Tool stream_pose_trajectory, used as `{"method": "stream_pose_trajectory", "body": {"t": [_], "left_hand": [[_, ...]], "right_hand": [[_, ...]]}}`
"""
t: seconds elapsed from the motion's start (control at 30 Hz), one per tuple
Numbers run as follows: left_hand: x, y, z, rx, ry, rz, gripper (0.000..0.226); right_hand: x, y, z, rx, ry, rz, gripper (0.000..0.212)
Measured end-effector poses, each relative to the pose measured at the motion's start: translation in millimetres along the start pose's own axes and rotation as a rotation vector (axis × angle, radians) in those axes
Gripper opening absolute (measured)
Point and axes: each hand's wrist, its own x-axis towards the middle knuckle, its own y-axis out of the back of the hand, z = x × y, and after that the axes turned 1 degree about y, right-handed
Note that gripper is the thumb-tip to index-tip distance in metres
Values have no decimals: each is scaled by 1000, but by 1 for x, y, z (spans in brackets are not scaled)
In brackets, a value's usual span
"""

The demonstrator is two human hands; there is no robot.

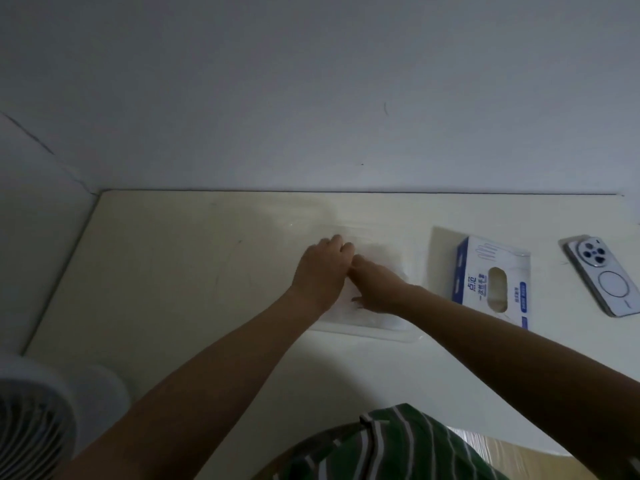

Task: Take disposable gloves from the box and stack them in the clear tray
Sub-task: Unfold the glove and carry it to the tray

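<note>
A clear tray (398,332) lies in the middle of the pale table, hard to make out against it. Both hands rest inside it, side by side and touching. My left hand (320,271) lies knuckles up with its fingers curled down onto thin clear gloves (377,251) in the tray. My right hand (375,289) lies flat, pressing on the same clear film. The white and blue glove box (491,282) stands to the right of the tray, its oval opening facing up. I cannot tell whether either hand grips a glove.
A phone (604,277) lies face down at the far right of the table. A white fan (38,420) stands at the lower left, off the table's edge. The wall runs along the back of the table.
</note>
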Motion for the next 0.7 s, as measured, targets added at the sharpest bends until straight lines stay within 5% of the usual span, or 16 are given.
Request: {"method": "stream_pose_trajectory", "body": {"t": [0.1, 0.17, 0.33, 0.6, 0.7], "left_hand": [[-1, -14, -8, -147, 279, -540, 64], [-3, -21, -15, -163, 302, -680, 91], [-2, -39, -17, -89, 260, -724, 115], [-1, -53, -13, 52, 223, -674, 103], [3, -43, -12, -22, 291, -774, 109]], "right_hand": [[3, -5, 5, -20, -37, -41, 87], [4, -5, 12, -32, -116, -48, 93], [4, -12, 18, -64, -210, -135, 112], [8, -22, 10, -44, -204, -138, 114], [7, -16, 10, -75, -179, -210, 116]]}}
